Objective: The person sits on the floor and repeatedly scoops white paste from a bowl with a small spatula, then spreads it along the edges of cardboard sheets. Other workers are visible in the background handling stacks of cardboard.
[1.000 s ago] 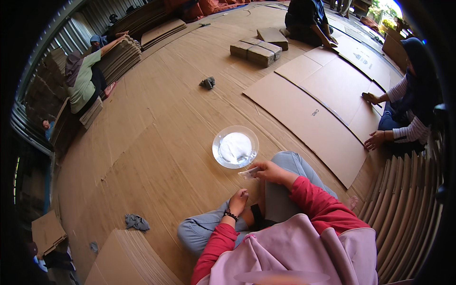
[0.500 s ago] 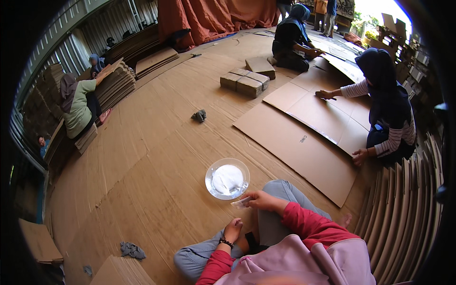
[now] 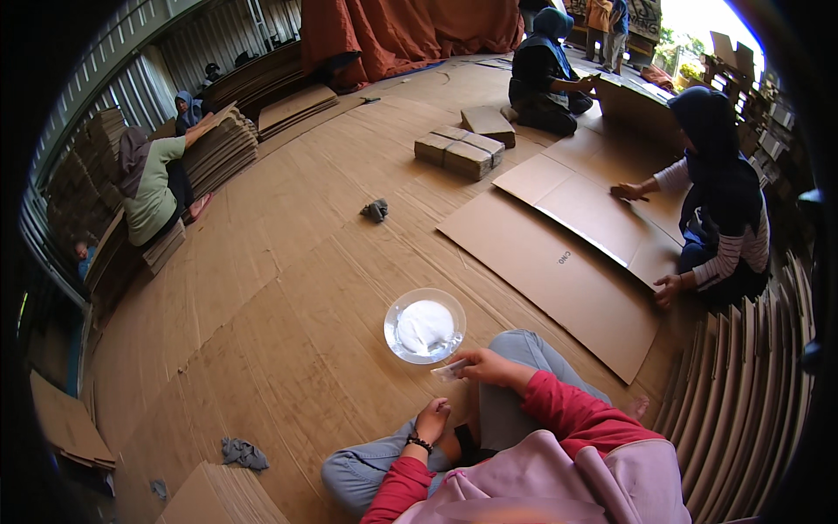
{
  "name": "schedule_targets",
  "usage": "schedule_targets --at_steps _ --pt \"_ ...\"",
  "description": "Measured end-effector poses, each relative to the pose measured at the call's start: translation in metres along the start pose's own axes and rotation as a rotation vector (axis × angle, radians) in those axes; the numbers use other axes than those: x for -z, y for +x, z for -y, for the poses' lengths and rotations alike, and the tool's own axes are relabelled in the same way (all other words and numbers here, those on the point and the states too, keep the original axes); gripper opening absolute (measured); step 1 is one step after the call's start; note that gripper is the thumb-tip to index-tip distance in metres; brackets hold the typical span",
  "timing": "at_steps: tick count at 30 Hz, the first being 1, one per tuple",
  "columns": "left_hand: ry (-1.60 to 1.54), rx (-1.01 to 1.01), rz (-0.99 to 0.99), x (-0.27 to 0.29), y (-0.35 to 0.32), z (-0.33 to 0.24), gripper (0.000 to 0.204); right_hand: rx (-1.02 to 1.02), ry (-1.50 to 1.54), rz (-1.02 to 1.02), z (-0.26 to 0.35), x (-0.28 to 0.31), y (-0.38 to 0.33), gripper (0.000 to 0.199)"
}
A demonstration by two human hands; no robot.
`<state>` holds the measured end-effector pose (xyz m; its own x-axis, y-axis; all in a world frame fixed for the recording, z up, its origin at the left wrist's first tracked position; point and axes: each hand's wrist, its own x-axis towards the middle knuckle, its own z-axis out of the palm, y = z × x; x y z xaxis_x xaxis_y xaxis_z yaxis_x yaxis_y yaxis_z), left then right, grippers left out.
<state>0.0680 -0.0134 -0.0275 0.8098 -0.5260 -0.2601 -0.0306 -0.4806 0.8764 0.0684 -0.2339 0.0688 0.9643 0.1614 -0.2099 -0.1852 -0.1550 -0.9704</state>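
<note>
Head view showed the person seated on a floor (image 3: 262, 288) covered in flattened cardboard, knees drawn up at the lower middle of the frame. The right hand (image 3: 487, 367) reached forward just below centre, its grip closed on a small pale scrap (image 3: 449, 371) held at the near rim of a clear round bowl (image 3: 425, 326). What the scrap was could not be told; it looked like a bit of cloth or a thin applicator. The bowl sat on the cardboard just above that hand and held a white paste or liquid. The left hand (image 3: 431, 421) rested lower, beside the knee, fingers curled; whether it gripped anything could not be told.

As a judgement, the work looked to be at a loading step: the scrap stood at the bowl's edge, and no cardboard piece lay directly before the person being treated. The bowl looked well filled, so much appeared left to do.

At the right of the frame a co-worker (image 3: 720, 201) pressed both hands on a large cardboard sheet (image 3: 559, 253). A bundle of folded cartons (image 3: 461, 150) lay at upper centre, a grey rag (image 3: 376, 210) left of it, and another rag (image 3: 243, 452) at lower left.
</note>
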Motion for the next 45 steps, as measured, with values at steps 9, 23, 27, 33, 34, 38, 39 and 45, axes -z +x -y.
schedule_targets --at_steps 9,23,27,33,34,38,39,45 --pt "0.059 -0.046 -0.005 -0.003 0.000 0.002 0.036 -0.093 -0.047 -0.013 0.017 0.000 -0.011 0.027" --pt "-0.011 -0.003 -0.056 -0.011 0.000 -0.003 0.035 -0.042 0.120 -0.008 0.022 -0.004 -0.009 0.021" --pt "-0.019 0.024 -0.039 -0.011 0.000 -0.005 0.035 -0.040 0.167 -0.009 0.021 -0.004 -0.009 0.020" --pt "0.005 0.015 -0.050 -0.012 0.001 -0.004 0.035 -0.035 0.127 -0.009 0.019 -0.004 -0.007 0.020" --pt "0.023 0.015 -0.058 -0.014 0.002 -0.001 0.035 -0.046 0.121 -0.019 0.020 -0.004 -0.007 0.020" --pt "-0.026 0.023 -0.049 -0.024 0.009 0.005 0.033 -0.018 0.067 -0.031 0.023 -0.002 -0.012 0.020" --pt "-0.028 0.047 -0.009 -0.028 0.012 0.004 0.033 0.000 0.025 -0.035 0.024 0.000 -0.015 0.020" --pt "0.061 0.054 -0.050 -0.020 0.009 0.001 0.034 -0.032 0.170 -0.014 0.019 -0.004 -0.009 0.021"
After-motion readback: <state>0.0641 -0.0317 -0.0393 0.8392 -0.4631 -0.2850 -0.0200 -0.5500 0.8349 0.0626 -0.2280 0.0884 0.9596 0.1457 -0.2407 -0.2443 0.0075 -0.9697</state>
